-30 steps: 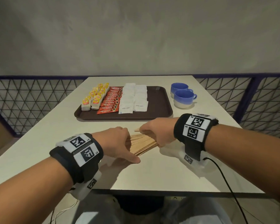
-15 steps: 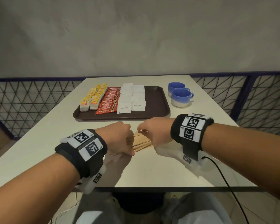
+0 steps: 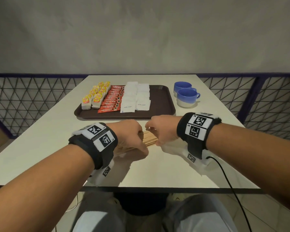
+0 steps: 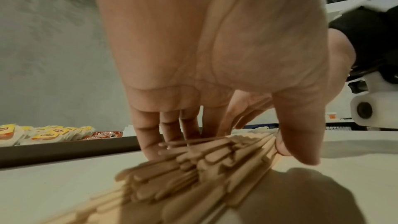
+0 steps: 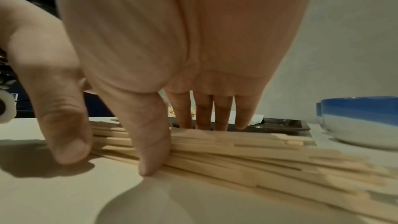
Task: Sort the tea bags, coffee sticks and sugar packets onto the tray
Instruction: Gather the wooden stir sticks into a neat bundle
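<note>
Both hands work a loose bundle of wooden stirrers (image 3: 150,140) lying flat on the desk (image 3: 157,168). The left hand (image 3: 129,136) has its grip clamped on one end, thumb on the near edge and fingers (image 4: 148,135) curled over the far edge. The right hand (image 3: 162,128) clamps the other end the same way, thumb (image 5: 150,142) pressed to the near side and fingers down behind.

The stirrer ends look staggered and fanned in both wrist views, so the step in hand seems to be squaring the bundle. To do it well, squeeze both grips evenly toward each other, keep the sticks flat on the desk, and tap the ends flush before lifting, or loose ones may slide out.

Just beyond the grips sits the tray (image 3: 161,101). On it lie 3 sorted groups, well left of the right grip's line: tea bags (image 3: 95,96), then coffee sticks (image 3: 113,101), then sugar packets (image 3: 136,97). The tray's right part is bare, likely room for the stirrers. Beyond the right grip stand 2 blue cups (image 3: 186,96).
</note>
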`<action>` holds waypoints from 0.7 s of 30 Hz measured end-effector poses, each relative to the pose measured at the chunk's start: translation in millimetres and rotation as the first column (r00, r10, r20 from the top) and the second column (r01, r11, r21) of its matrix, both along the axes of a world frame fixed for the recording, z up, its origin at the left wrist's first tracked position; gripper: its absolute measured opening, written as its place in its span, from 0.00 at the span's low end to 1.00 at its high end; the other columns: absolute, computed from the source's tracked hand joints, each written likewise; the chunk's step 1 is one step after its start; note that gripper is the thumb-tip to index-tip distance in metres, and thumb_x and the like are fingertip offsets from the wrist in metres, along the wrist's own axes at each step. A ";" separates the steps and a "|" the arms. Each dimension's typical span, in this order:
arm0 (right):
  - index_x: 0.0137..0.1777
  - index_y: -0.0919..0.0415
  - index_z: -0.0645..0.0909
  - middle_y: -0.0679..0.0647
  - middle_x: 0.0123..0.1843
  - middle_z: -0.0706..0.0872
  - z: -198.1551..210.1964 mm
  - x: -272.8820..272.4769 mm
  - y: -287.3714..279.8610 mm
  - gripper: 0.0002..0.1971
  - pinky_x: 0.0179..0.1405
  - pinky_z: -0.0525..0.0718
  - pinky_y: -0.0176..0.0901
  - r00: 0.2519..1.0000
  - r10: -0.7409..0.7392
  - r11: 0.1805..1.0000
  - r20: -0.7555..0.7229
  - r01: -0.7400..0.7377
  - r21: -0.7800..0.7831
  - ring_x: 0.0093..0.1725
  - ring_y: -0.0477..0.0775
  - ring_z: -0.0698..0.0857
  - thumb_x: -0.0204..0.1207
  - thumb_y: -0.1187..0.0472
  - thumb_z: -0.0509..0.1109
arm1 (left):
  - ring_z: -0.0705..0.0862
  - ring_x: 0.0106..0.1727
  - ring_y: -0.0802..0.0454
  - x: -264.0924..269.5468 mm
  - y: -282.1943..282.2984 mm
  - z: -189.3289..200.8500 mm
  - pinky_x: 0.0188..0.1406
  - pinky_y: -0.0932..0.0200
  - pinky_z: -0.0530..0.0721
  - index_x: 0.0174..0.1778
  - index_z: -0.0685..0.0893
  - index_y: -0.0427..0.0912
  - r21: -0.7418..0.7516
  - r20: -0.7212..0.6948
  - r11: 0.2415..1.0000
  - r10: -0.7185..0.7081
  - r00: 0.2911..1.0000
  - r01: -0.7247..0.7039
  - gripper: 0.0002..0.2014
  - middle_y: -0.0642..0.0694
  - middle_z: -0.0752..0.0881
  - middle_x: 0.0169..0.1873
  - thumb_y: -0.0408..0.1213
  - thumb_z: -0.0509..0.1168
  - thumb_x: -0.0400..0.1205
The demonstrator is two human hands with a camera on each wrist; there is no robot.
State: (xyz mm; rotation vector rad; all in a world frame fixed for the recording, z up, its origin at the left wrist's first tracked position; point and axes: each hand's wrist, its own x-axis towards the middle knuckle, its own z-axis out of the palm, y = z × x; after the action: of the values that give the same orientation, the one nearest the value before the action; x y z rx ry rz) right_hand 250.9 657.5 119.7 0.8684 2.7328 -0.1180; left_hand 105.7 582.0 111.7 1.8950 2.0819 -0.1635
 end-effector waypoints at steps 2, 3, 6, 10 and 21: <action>0.73 0.56 0.80 0.53 0.62 0.84 -1.6 1.0 0.3 0.26 0.57 0.89 0.51 1.000 0.004 1.000 -0.006 -0.004 -0.015 0.55 0.56 0.85 0.75 0.55 0.80 | 0.83 0.42 0.51 3.7 1.5 -2.5 0.37 0.55 0.77 0.42 0.82 0.49 0.044 -0.047 0.999 -0.024 0.999 0.026 0.24 0.49 0.83 0.42 0.67 0.76 0.71; 0.70 0.56 0.82 0.54 0.59 0.85 -2.4 1.8 -0.2 0.23 0.55 0.89 0.51 1.000 0.008 1.000 -0.017 -0.009 -0.014 0.53 0.56 0.86 0.75 0.56 0.79 | 0.81 0.40 0.50 5.5 1.9 -3.7 0.36 0.54 0.75 0.41 0.80 0.49 0.081 -0.066 0.996 -0.037 0.997 0.043 0.24 0.49 0.82 0.40 0.66 0.76 0.73; 0.65 0.57 0.84 0.53 0.54 0.88 -5.8 4.0 -1.7 0.18 0.54 0.89 0.50 0.999 -0.001 1.000 -0.050 0.000 -0.022 0.49 0.56 0.87 0.76 0.58 0.78 | 0.81 0.41 0.47 8.9 4.7 -5.5 0.38 0.55 0.73 0.46 0.84 0.48 0.153 -0.039 0.986 -0.054 0.998 0.059 0.19 0.50 0.83 0.39 0.60 0.77 0.75; 0.70 0.56 0.83 0.53 0.59 0.89 -5.8 6.4 -0.4 0.22 0.61 0.89 0.52 0.997 -0.037 0.997 -0.070 0.033 -0.067 0.53 0.56 0.87 0.77 0.55 0.79 | 0.85 0.47 0.51 12.0 9.8 -1.7 0.44 0.56 0.81 0.58 0.85 0.48 0.081 0.006 0.997 0.006 1.000 -0.007 0.23 0.51 0.88 0.47 0.58 0.78 0.75; 0.66 0.57 0.81 0.51 0.52 0.86 6.0 7.9 2.1 0.24 0.57 0.89 0.46 0.993 -0.113 0.985 -0.043 0.106 -0.135 0.45 0.50 0.84 0.72 0.57 0.81 | 0.84 0.49 0.48 20.6 11.8 1.1 0.44 0.56 0.80 0.54 0.82 0.50 0.049 0.035 0.997 0.050 0.998 -0.051 0.22 0.50 0.85 0.46 0.54 0.81 0.71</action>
State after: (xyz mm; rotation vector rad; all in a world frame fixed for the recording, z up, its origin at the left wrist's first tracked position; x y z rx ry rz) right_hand 258.8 659.7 125.7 0.9900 2.6858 -0.3437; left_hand 126.3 593.8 112.8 1.8584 2.1281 -0.0681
